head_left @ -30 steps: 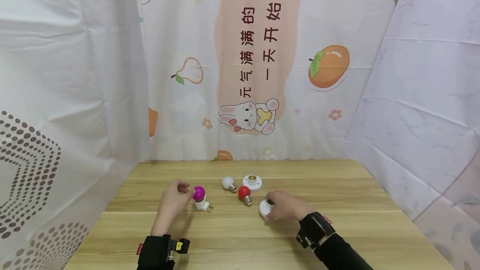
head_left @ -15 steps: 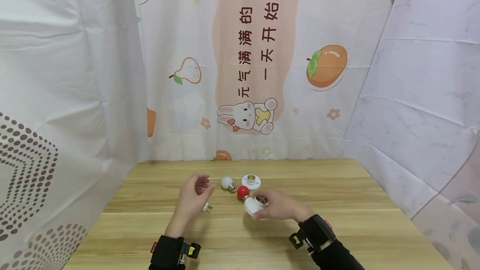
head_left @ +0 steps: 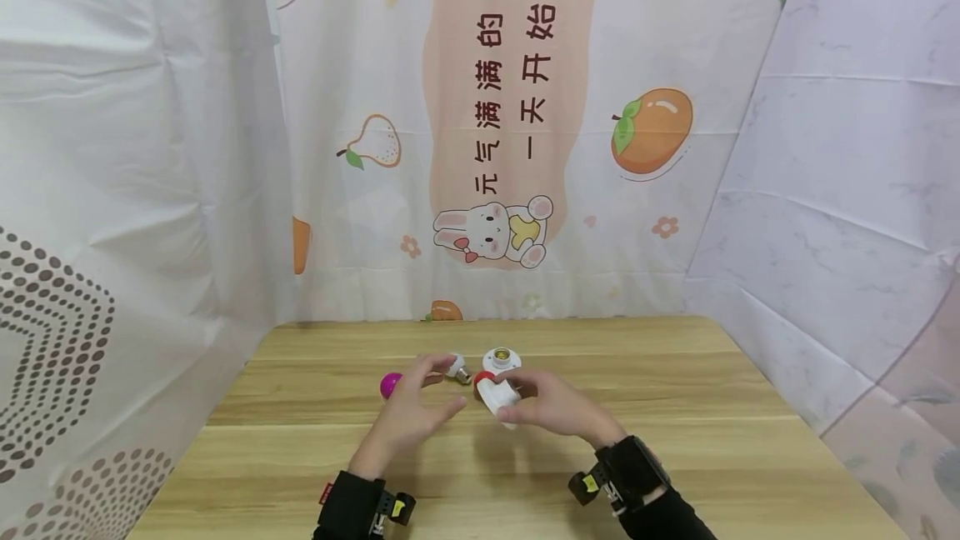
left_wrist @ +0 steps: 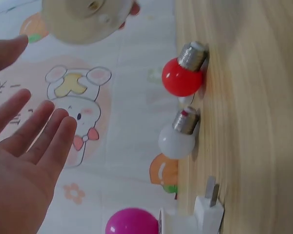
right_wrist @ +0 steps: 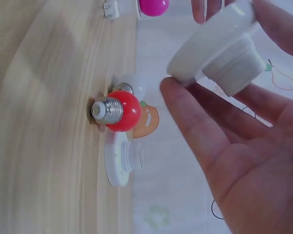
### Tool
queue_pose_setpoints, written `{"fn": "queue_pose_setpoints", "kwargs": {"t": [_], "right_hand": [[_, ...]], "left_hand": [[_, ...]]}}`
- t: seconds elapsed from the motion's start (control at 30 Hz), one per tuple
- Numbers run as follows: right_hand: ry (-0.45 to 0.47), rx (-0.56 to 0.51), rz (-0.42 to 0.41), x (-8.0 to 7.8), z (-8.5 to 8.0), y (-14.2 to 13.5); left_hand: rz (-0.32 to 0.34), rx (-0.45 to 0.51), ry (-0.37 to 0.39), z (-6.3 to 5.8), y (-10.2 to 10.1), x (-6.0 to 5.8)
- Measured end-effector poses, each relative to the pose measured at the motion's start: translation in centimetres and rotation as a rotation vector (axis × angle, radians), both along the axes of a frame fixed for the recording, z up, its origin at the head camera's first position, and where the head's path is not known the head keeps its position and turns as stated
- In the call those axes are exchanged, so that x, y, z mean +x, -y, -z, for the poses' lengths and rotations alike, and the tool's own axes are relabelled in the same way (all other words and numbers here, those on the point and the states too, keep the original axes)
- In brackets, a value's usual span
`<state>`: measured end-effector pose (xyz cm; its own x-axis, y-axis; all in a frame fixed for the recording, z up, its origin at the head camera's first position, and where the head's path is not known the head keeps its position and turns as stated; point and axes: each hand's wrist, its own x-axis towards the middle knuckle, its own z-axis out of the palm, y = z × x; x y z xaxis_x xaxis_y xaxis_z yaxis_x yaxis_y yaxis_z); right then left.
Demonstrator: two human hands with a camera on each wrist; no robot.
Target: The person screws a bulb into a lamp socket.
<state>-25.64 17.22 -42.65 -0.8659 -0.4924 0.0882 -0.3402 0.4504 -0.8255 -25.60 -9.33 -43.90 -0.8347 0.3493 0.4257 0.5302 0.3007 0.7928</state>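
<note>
My right hand [head_left: 551,405] grips a round white lamp holder [head_left: 497,397] by its rim, tilted above the table. Its threaded collar faces the palm in the right wrist view, where the thumb and fingers span the disc [right_wrist: 210,44]. To the left, my left hand [head_left: 408,419] reaches toward the holder with fingers spread and nothing in them. The left wrist view shows that palm [left_wrist: 24,165] bare, apart from the holder [left_wrist: 85,22] overhead. A red bulb [left_wrist: 182,77] and a white bulb [left_wrist: 177,140] lie on the table. In the head view, the held holder partly covers the red one.
A second white lamp holder [head_left: 502,357] stands at the back, socket up. On the left, a magenta bulb [head_left: 389,384] sits in a white plug-in socket [left_wrist: 209,212], partly behind my left hand. A printed curtain [head_left: 360,257] hangs behind the wooden table [head_left: 637,390].
My right hand has lifted the lamp holder off the table, moved it left and tipped it. My left hand has left the magenta bulb and moved right toward the holder, its fingers opening.
</note>
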Motion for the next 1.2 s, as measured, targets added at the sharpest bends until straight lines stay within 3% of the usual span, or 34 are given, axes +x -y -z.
{"fn": "queue_pose_setpoints", "kwargs": {"t": [0.17, 0.37, 0.57, 1.2], "right_hand": [[0.019, -0.063, 0.046, 0.0, 0.1, 0.3], [0.118, -0.223, 0.022, 0.3, 0.2, 0.9], [0.217, -0.369, -0.027, 0.4, 0.3, 1.5], [0.33, -0.483, -0.059, 0.4, 0.6, 2.6]], "left_hand": [[0.073, -0.046, -0.008, 0.2, -1.1, 0.2], [0.099, -0.054, -0.068, 0.5, -2.5, 0.5], [0.083, -0.048, -0.142, 0.8, -3.1, 0.6], [0.019, -0.068, -0.184, 0.6, -3.7, 1.1]]}}
